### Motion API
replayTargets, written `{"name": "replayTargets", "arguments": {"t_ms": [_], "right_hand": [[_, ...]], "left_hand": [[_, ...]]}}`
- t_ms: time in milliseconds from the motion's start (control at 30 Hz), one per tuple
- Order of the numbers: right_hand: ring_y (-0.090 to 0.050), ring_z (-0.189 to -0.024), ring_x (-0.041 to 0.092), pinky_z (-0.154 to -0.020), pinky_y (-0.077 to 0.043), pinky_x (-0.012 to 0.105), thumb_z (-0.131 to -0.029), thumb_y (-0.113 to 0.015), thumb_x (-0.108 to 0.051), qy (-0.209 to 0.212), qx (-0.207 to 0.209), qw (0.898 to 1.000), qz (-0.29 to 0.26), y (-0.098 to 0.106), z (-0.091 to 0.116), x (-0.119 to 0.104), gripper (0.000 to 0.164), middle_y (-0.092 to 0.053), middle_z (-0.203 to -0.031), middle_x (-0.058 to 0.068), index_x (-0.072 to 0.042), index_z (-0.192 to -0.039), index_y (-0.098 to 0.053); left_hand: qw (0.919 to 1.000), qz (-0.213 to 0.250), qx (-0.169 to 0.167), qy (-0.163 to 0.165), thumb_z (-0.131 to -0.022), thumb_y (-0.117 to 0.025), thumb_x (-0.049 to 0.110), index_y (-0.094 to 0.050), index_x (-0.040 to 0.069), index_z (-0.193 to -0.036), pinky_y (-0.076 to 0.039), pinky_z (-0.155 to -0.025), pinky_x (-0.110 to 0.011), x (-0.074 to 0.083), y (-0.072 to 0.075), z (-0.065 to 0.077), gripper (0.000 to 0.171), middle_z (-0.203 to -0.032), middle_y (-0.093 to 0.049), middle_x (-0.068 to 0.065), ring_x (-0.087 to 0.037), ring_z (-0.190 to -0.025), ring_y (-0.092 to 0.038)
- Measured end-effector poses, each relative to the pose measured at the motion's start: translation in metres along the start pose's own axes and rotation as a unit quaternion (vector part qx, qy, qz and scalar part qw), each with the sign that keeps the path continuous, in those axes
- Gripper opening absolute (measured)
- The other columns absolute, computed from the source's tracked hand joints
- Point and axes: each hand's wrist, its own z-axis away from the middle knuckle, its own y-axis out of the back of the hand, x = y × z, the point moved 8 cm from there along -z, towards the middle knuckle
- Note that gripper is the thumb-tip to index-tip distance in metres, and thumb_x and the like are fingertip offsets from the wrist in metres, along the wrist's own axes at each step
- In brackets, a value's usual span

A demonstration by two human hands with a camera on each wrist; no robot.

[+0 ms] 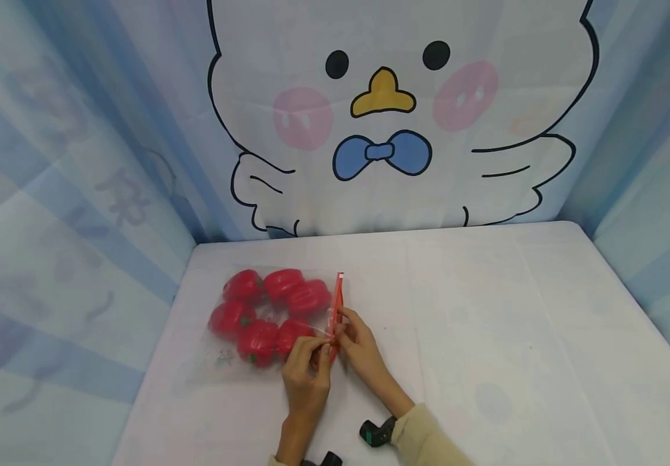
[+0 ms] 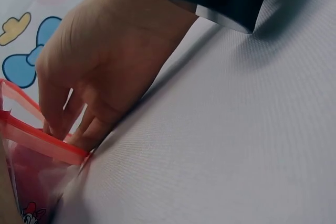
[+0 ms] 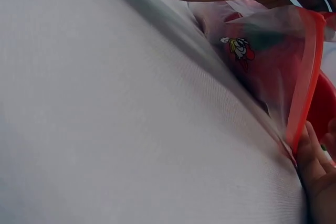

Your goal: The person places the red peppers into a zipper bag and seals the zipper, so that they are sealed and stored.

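Pinching the forward-running red rim (image 1: pixel 338 291) of a clear bag (image 1: pixel 270 314) with left grip (image 1: pixel 307 380) on the near half and right grip (image 1: pixel 364 349) just beyond, with red peppers (image 1: pixel 257 342) inside, left of that rim

We have the bag (image 1: pixel 221 364) left of centre on the table (image 1: pixel 515 336), peppers (image 1: pixel 257 340) in it, left hand (image 1: pixel 307 382) and right hand (image 1: pixel 362 351) at its right edge, the backdrop (image 1: pixel 393 204) behind the table.

White table (image 1: pixel 521 330) — behind it, cartoon-printed backdrop (image 1: pixel 387 39) — blue bow (image 1: pixel 379 152).
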Motion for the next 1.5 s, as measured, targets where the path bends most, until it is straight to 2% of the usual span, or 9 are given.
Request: {"name": "replayTargets", "arguments": {"t_ms": [367, 600, 700, 867, 1067, 1167, 1300, 1367, 1500], "right_hand": [[-0.062, -0.077, 0.008, -0.071, -0.050, 0.021, -0.099, -0.051, 0.004, -0.034, -0.067, 0.995, 0.058, -0.011, -0.007, 0.003, 0.067, -0.070, -0.092, 0.022, -0.002, -0.162, -0.030], [-0.059, -0.078, 0.006, -0.068, -0.049, 0.020, -0.096, -0.050, 0.005, -0.027, -0.077, 0.993, 0.082, -0.013, -0.010, 0.002, 0.070, -0.054, -0.140, 0.024, -0.004, -0.162, -0.031], [-0.061, -0.075, 0.004, -0.068, -0.051, 0.019, -0.094, -0.049, 0.008, -0.034, -0.069, 0.996, 0.052, -0.009, -0.012, 0.003, 0.069, -0.050, -0.147, 0.026, -0.003, -0.161, -0.035], [-0.065, -0.073, 0.005, -0.069, -0.057, 0.021, -0.095, -0.049, 0.006, -0.065, -0.049, 0.997, -0.011, -0.002, -0.015, 0.008, 0.064, -0.052, -0.148, 0.028, -0.003, -0.157, -0.042], [-0.068, -0.076, 0.013, -0.071, -0.061, 0.028, -0.101, -0.045, 0.003, -0.074, -0.027, 0.997, -0.024, 0.014, -0.025, 0.006, 0.049, -0.057, -0.143, 0.028, 0.001, -0.150, -0.049], [-0.069, -0.082, 0.015, -0.073, -0.062, 0.030, -0.106, -0.042, -0.001, -0.081, -0.013, 0.996, -0.025, 0.025, -0.036, 0.004, 0.043, -0.058, -0.142, 0.029, 0.004, -0.148, -0.051], [-0.068, -0.081, 0.013, -0.073, -0.063, 0.028, -0.110, -0.045, -0.012, -0.099, -0.006, 0.995, -0.017, 0.037, -0.053, 0.001, 0.041, -0.058, -0.140, 0.029, 0.006, -0.147, -0.050], [-0.067, -0.080, 0.013, -0.071, -0.062, 0.027, -0.111, -0.047, -0.017, -0.108, -0.015, 0.994, -0.006, 0.038, -0.062, -0.001, 0.043, -0.060, -0.140, 0.029, 0.006, -0.147, -0.050], [-0.069, -0.081, 0.015, -0.070, -0.062, 0.028, -0.111, -0.049, -0.026, -0.122, -0.028, 0.991, 0.036, 0.035, -0.078, -0.003, 0.046, -0.064, -0.137, 0.027, 0.003, -0.147, -0.052]], "left_hand": [[0.9999, 0.006, -0.007, -0.009, -0.079, -0.076, -0.016, -0.073, -0.001, -0.099, -0.043, -0.060, -0.016, 0.000, 0.005, 0.000, 0.025, -0.087, -0.066, -0.011, -0.012, -0.069, -0.053], [0.9999, 0.000, -0.009, -0.009, -0.079, -0.076, -0.015, -0.073, 0.000, -0.099, -0.042, -0.060, -0.016, 0.002, 0.005, 0.000, 0.025, -0.086, -0.065, -0.010, -0.011, -0.069, -0.052], [0.9996, -0.023, -0.019, -0.001, -0.081, -0.076, -0.013, -0.073, 0.001, -0.100, -0.042, -0.061, -0.016, 0.006, 0.003, -0.001, 0.024, -0.084, -0.063, -0.007, -0.011, -0.069, -0.051], [0.9930, -0.091, -0.063, 0.043, -0.087, -0.074, -0.004, -0.073, 0.007, -0.100, -0.039, -0.062, -0.016, 0.011, -0.002, -0.005, 0.017, -0.083, -0.060, -0.001, -0.008, -0.068, -0.049], [0.9759, -0.156, -0.125, 0.086, -0.090, -0.074, 0.001, -0.072, 0.010, -0.099, -0.046, -0.060, -0.020, 0.014, -0.001, -0.026, 0.013, -0.084, -0.065, 0.001, -0.008, -0.069, -0.055], [0.9610, -0.178, -0.172, 0.123, -0.092, -0.074, 0.005, -0.074, 0.011, -0.103, -0.051, -0.067, -0.026, 0.007, -0.005, -0.044, 0.013, -0.090, -0.070, -0.001, -0.011, -0.077, -0.059], [0.9345, -0.207, -0.249, 0.149, -0.095, -0.073, 0.009, -0.074, 0.012, -0.112, -0.055, -0.087, -0.035, -0.012, -0.020, -0.072, 0.017, -0.107, -0.073, -0.003, -0.020, -0.099, -0.061], [0.9235, -0.222, -0.280, 0.140, -0.095, -0.073, 0.010, -0.073, 0.011, -0.116, -0.053, -0.094, -0.042, -0.024, -0.028, -0.086, 0.021, -0.115, -0.072, -0.007, -0.026, -0.110, -0.059], [0.8899, -0.261, -0.353, 0.125, -0.096, -0.073, 0.018, -0.066, 0.012, -0.131, -0.046, -0.104, -0.057, -0.050, -0.046, -0.102, 0.036, -0.133, -0.065, -0.014, -0.037, -0.129, -0.053]]}}
